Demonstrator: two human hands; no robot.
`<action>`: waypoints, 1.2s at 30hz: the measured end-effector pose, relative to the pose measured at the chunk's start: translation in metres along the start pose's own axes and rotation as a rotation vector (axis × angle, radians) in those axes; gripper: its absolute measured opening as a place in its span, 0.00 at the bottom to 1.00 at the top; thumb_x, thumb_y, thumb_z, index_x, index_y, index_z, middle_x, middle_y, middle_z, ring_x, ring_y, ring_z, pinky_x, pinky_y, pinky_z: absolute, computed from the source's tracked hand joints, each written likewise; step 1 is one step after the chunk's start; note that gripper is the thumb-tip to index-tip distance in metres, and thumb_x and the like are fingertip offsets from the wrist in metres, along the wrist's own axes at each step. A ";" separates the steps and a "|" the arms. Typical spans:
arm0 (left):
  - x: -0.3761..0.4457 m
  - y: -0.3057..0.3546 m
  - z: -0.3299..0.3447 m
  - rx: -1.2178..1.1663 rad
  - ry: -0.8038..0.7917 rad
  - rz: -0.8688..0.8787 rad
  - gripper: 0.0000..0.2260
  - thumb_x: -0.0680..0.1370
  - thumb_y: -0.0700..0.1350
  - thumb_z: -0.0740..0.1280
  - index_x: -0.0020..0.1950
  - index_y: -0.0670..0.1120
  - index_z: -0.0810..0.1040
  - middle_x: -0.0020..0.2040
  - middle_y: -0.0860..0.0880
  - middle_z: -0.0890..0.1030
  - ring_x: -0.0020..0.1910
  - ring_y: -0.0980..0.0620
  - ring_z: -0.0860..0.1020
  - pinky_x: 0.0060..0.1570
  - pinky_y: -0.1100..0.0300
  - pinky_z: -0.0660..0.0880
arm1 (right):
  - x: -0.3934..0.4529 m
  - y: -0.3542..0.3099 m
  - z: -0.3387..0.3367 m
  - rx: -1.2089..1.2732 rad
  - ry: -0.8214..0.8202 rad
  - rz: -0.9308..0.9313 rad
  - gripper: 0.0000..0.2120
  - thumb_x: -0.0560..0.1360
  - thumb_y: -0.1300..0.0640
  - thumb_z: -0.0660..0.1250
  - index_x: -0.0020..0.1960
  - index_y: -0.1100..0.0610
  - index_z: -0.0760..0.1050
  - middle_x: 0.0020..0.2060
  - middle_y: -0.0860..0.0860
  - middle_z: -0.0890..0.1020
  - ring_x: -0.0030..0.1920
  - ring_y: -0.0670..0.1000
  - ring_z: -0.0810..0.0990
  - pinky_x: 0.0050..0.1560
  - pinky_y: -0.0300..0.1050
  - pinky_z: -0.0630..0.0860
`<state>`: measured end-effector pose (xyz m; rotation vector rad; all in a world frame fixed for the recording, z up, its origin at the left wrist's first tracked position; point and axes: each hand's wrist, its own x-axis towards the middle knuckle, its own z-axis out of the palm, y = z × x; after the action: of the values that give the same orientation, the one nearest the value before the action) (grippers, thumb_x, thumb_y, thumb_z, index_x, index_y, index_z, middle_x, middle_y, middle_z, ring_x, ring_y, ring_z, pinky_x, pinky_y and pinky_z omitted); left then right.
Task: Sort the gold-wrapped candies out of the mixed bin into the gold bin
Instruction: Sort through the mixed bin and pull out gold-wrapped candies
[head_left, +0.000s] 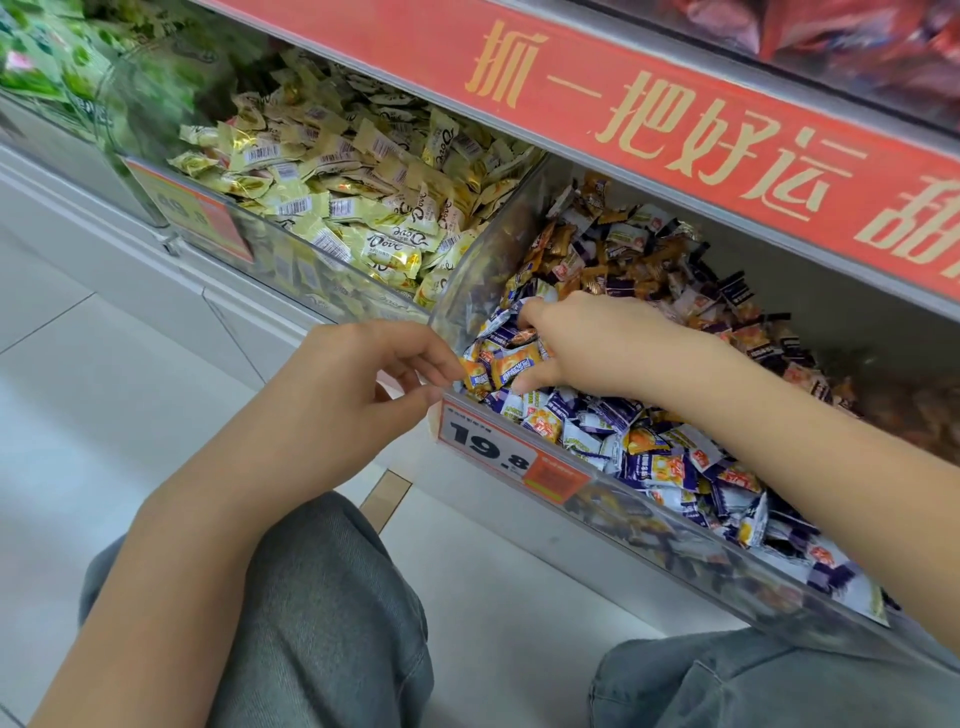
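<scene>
The mixed bin (519, 249), a clear plastic tub, holds purple, white and orange-gold wrapped candies. My right hand (597, 348) reaches into its near left corner, fingers curled round orange-gold candies (514, 364). My left hand (358, 384) hovers at the bin's front left corner, its fingertips pinching the end of an orange-gold candy (475, 374) at the rim. To the left stands the gold bin (270, 244), heaped with pale gold Dove candies (363, 171).
A price tag reading 19.8 (493, 447) sticks on the mixed bin's front wall. A red banner (675, 135) runs along the shelf above. A bin of green-wrapped sweets (47, 62) sits far left. My knees in grey trousers (322, 597) are below, over a pale tiled floor.
</scene>
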<state>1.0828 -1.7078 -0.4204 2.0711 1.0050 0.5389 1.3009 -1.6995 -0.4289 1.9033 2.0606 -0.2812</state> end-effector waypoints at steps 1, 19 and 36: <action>0.000 0.000 0.000 -0.001 -0.004 0.000 0.11 0.75 0.38 0.69 0.45 0.55 0.81 0.40 0.58 0.81 0.45 0.57 0.77 0.43 0.62 0.75 | 0.004 -0.003 0.001 -0.034 0.016 0.009 0.30 0.72 0.35 0.64 0.61 0.58 0.68 0.33 0.49 0.71 0.36 0.52 0.72 0.27 0.43 0.62; 0.000 -0.001 -0.001 0.003 -0.002 0.000 0.11 0.75 0.37 0.68 0.47 0.54 0.81 0.40 0.58 0.81 0.45 0.59 0.77 0.44 0.64 0.75 | 0.001 0.002 0.008 0.705 0.207 -0.052 0.16 0.78 0.45 0.63 0.40 0.58 0.70 0.29 0.53 0.72 0.21 0.45 0.67 0.23 0.35 0.63; 0.002 -0.002 -0.001 0.008 0.001 0.006 0.10 0.75 0.37 0.68 0.46 0.53 0.82 0.40 0.56 0.81 0.45 0.59 0.78 0.41 0.62 0.75 | 0.008 -0.005 0.012 0.583 -0.002 -0.125 0.21 0.76 0.43 0.65 0.62 0.57 0.74 0.39 0.37 0.71 0.34 0.49 0.80 0.37 0.40 0.76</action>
<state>1.0823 -1.7052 -0.4212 2.0820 1.0034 0.5402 1.2970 -1.6969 -0.4435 2.0638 2.2687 -1.0073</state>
